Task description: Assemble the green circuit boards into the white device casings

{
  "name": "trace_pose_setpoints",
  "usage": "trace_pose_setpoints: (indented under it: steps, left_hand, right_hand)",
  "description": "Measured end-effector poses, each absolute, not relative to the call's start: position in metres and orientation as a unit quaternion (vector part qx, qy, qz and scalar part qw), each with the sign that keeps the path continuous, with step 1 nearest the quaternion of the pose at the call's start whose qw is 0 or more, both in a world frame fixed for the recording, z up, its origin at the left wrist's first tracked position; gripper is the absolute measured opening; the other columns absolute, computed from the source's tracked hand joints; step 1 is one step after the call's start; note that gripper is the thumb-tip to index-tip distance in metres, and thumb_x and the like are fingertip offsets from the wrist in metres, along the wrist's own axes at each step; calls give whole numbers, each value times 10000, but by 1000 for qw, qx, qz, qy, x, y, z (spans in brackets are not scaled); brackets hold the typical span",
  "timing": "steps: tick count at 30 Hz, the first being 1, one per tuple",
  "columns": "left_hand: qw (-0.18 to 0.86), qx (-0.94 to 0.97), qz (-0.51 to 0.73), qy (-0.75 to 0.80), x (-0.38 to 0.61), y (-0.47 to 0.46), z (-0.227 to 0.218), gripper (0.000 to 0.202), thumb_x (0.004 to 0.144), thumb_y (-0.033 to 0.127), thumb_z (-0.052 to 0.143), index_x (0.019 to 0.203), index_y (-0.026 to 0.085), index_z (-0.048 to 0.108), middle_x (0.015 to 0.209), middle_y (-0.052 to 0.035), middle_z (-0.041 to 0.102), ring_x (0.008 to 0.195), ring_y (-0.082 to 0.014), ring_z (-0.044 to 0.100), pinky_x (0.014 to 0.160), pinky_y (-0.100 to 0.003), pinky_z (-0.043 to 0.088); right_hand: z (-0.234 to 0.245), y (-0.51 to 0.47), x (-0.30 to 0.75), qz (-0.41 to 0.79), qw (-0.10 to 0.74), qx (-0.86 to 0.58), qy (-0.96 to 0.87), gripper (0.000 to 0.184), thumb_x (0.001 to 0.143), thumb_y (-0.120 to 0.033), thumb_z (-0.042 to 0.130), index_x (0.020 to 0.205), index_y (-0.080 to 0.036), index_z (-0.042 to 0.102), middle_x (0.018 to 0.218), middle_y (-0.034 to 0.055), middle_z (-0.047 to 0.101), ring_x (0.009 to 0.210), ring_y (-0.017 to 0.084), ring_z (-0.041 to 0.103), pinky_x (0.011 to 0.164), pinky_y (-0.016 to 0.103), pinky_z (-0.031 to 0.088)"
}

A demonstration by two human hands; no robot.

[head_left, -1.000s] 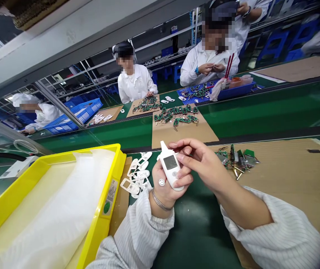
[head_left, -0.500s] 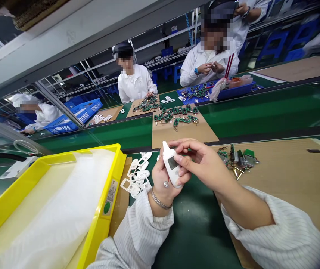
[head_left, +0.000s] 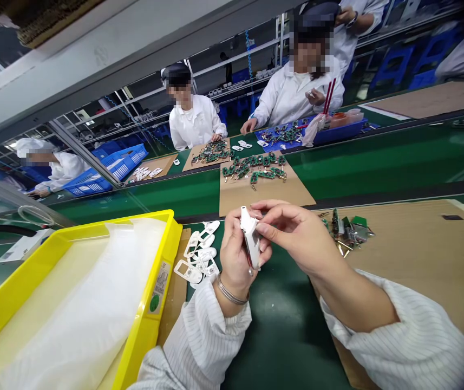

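My left hand (head_left: 234,254) is closed round a small white handheld device (head_left: 250,236), now turned edge-on so its screen faces away. My right hand (head_left: 292,233) pinches the same device from the right, thumb and fingers pressed on its side. Both hands hover above the green bench top (head_left: 288,330). A heap of white plastic shell pieces (head_left: 199,254) lies just left of my left hand. A small pile of green circuit boards (head_left: 347,230) rests on brown cardboard (head_left: 418,249) to the right of my right hand.
A yellow tray (head_left: 150,292) lined with white foam sheet fills the left foreground. Beyond runs a green conveyor belt (head_left: 378,162) carrying a cardboard sheet (head_left: 264,192) with circuit boards. Three people in white coats sit on the far side, beside a blue crate (head_left: 105,168).
Both hands have rotated the white device from screen-up to edge-on. The person opposite on the right has stretched one arm out to the blue tray.
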State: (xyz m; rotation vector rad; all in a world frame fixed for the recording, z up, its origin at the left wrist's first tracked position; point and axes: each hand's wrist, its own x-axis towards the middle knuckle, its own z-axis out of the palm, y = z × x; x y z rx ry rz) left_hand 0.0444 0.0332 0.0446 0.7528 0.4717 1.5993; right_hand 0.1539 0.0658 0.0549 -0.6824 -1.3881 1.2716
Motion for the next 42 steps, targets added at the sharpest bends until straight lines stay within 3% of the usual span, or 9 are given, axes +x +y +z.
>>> trace_pose_setpoints:
  steps: [3, 6, 10, 15, 20, 24, 29, 35, 42]
  left_hand:
    - [598, 343, 686, 233, 43, 35, 44, 284, 923, 473, 512, 963, 196, 562, 617, 18, 542, 435, -81, 482, 369, -150, 376]
    - [577, 364, 687, 251, 42, 36, 46, 394, 895, 534, 536, 1021, 167, 599, 689, -9, 573, 509, -89, 510, 437, -176, 419]
    - [545, 359, 699, 290, 43, 36, 46, 350, 872, 494, 606, 1049, 192, 603, 768, -1, 572, 551, -64, 485, 449, -143, 375]
    - [512, 352, 712, 327, 43, 37, 42, 371, 860, 535, 605, 1042, 212, 601, 751, 15, 553, 542, -56, 462, 450, -135, 373]
    - [486, 360, 717, 347, 42, 37, 42, 371, 866, 549, 586, 1049, 227, 607, 792, 12, 562, 573, -54, 467, 475, -130, 388]
    - [482, 374, 707, 358, 42, 37, 41, 372, 879, 554, 561, 1071, 238, 604, 829, -1, 573, 630, -68, 498, 511, -136, 408]
    - [447, 399, 713, 363, 44, 35, 38, 377, 890, 560, 535, 1081, 241, 595, 799, 13, 522, 566, -57, 418, 483, -146, 369]
    - [377, 463, 701, 389, 45, 34, 32, 374, 910, 547, 506, 1127, 250, 577, 866, -2, 517, 611, -74, 439, 528, -182, 388]
    - [458, 361, 736, 343, 38, 43, 45, 353, 938, 544, 457, 1059, 225, 548, 645, 28, 497, 497, -75, 410, 483, -179, 340]
  right_hand:
    - [57, 66, 155, 486, 527, -300, -629, 176, 833, -328, 693, 738, -193, 633, 1136, 76, 627, 974, 212, 645, 821, 355, 515]
    - [59, 65, 155, 376, 544, -335, -672, 137, 864, -278, 642, 762, -191, 616, 1088, 75, 613, 1018, 208, 605, 876, 350, 467]
    - [59, 62, 153, 296, 550, -339, -703, 112, 880, -232, 608, 777, -192, 594, 961, 54, 600, 949, 183, 592, 830, 312, 465]
    - [57, 61, 149, 428, 527, -338, -652, 105, 876, -289, 606, 824, -206, 568, 829, 21, 606, 725, 157, 606, 657, 294, 508]
    - [55, 65, 147, 544, 513, -328, -578, 236, 726, -298, 744, 838, -213, 554, 831, 12, 626, 679, 166, 627, 576, 292, 539]
    - [57, 64, 145, 539, 533, -323, -566, 187, 737, -250, 712, 886, -200, 611, 836, 22, 645, 747, 160, 641, 594, 258, 546]
    - [58, 61, 145, 544, 520, -316, -578, 167, 769, -300, 715, 854, -184, 631, 767, 9, 646, 623, 143, 632, 598, 278, 541]
    - [56, 58, 145, 452, 541, -341, -622, 89, 816, -249, 657, 774, -182, 616, 805, 15, 631, 647, 134, 617, 624, 273, 512]
    - [64, 61, 155, 439, 552, -345, -619, 128, 838, -300, 638, 768, -198, 610, 805, 25, 580, 758, 149, 578, 650, 257, 502]
